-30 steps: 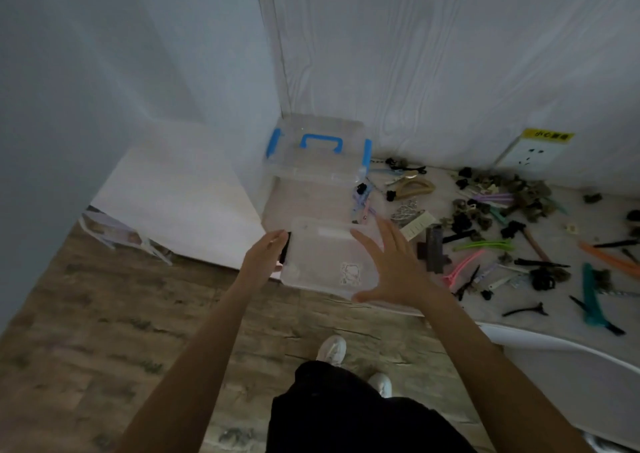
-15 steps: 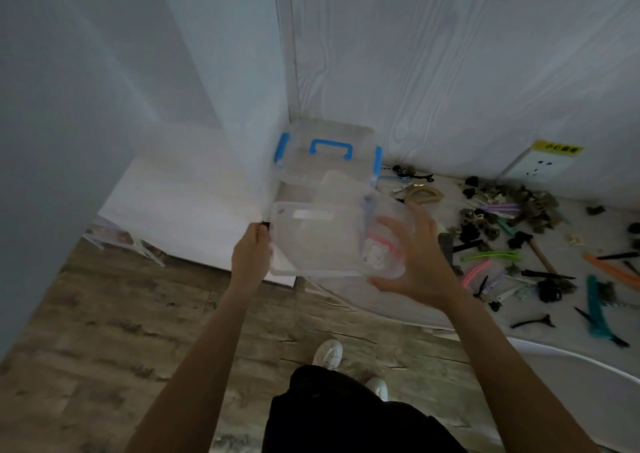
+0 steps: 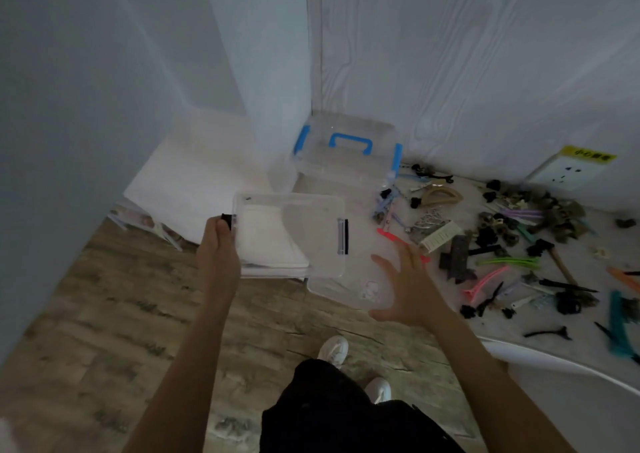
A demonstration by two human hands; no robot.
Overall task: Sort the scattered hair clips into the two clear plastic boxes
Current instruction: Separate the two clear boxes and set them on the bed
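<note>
— Where is the clear box [image 3: 291, 234] held?
— At its left edge, gripped by the left hand [image 3: 218, 248], off the table [image 3: 554, 341].
— And the right hand [image 3: 412, 286]?
— Fingers spread, nothing grasped, beside the lid [image 3: 349, 286]. Clips [image 3: 498, 237] are scattered rightward.

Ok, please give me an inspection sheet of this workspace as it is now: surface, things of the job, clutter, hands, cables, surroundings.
Surface: pale table with a curved front edge, in a corner of the room.
Job's things: small clear box with black latches, open, empty, held at the table's left end; its lid beside it; clear box with blue handle closed in the corner; hair clips scattered on the right.
Clutter: small card label among the clips.
Hands: left hand grips the small box's left latch side; right hand open, fingers spread over the lid.
Cables: nothing seen.
Surroundings: white walls, wall socket with a yellow sticker, wooden floor.
</note>
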